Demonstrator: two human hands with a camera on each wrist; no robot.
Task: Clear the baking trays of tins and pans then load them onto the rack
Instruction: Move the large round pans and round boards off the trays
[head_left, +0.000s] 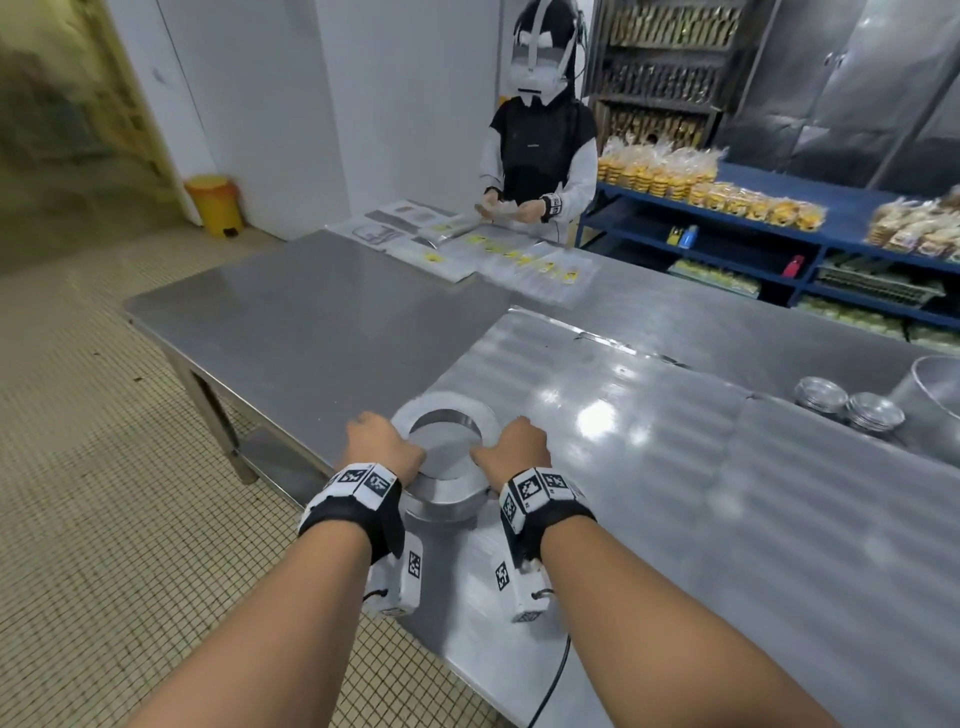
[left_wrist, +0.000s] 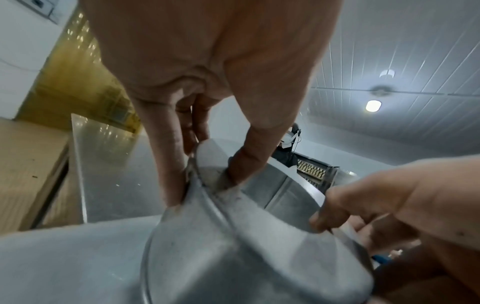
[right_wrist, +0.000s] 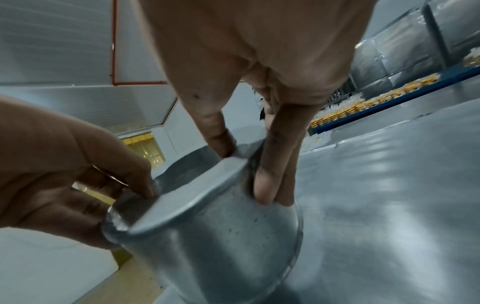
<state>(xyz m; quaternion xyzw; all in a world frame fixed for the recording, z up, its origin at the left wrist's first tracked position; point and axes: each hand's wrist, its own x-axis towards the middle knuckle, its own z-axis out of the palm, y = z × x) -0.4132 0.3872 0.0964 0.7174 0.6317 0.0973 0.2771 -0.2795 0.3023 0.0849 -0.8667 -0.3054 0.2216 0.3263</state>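
A round metal pan (head_left: 451, 408) with a wide flat rim stands at the near left corner of a shiny baking tray (head_left: 623, 426). My left hand (head_left: 384, 447) grips the pan's left rim, and my right hand (head_left: 514, 449) grips its right rim. In the left wrist view the left hand (left_wrist: 205, 181) has its thumb inside the pan (left_wrist: 233, 257) and its fingers down the outer wall. The right wrist view shows the right hand (right_wrist: 244, 174) pinching the pan (right_wrist: 221, 236) the same way. I cannot tell whether the pan is lifted off the tray.
Two stacks of small tins (head_left: 821, 395) and a large metal pot (head_left: 930, 400) sit at the right on the steel table (head_left: 311, 312). Another person (head_left: 540, 156) works at its far side. Blue shelves (head_left: 779, 223) with bagged baked goods and a rack (head_left: 660, 78) stand behind.
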